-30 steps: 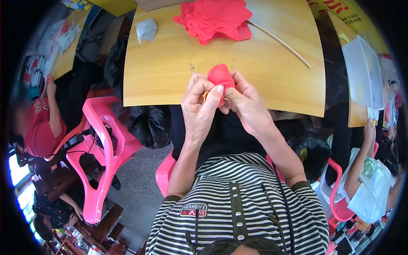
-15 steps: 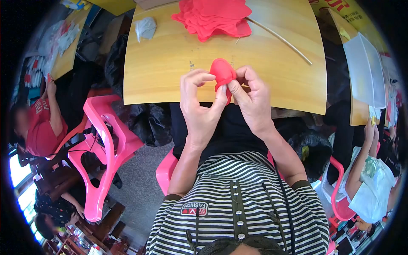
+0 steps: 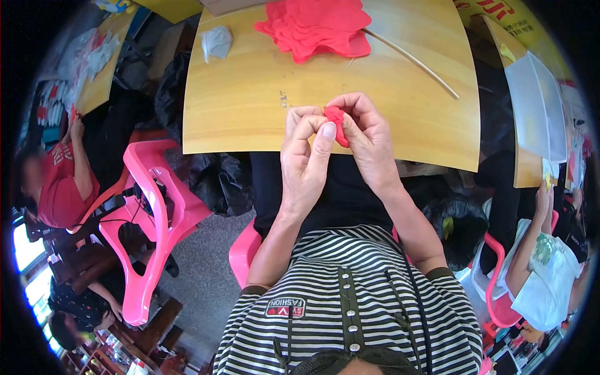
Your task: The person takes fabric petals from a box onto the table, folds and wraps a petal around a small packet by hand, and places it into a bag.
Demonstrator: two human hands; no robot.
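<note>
Between my two hands, above the near edge of the wooden table (image 3: 250,128), is a small red fabric piece (image 3: 338,119), bunched and folded. My left hand (image 3: 306,147) pinches it from the left with thumb and fingers. From the right, my right hand (image 3: 369,137) grips it, thumb against its side. Much of the piece is hidden by the fingers. Farther back lies a pile of flat red fabric pieces (image 3: 312,28) with wavy edges. A thin stick (image 3: 415,64) runs from beside the pile toward the right.
A crumpled clear plastic bag (image 3: 217,43) lies at the table's back left. Beside me on the left stands a pink plastic chair (image 3: 159,231). On the right table is a translucent bin (image 3: 534,103). Other people sit at both sides.
The red piece, which stood up as a rounded shape, is now squeezed smaller and lower between my fingers. My left fingers have closed in toward my right hand.
</note>
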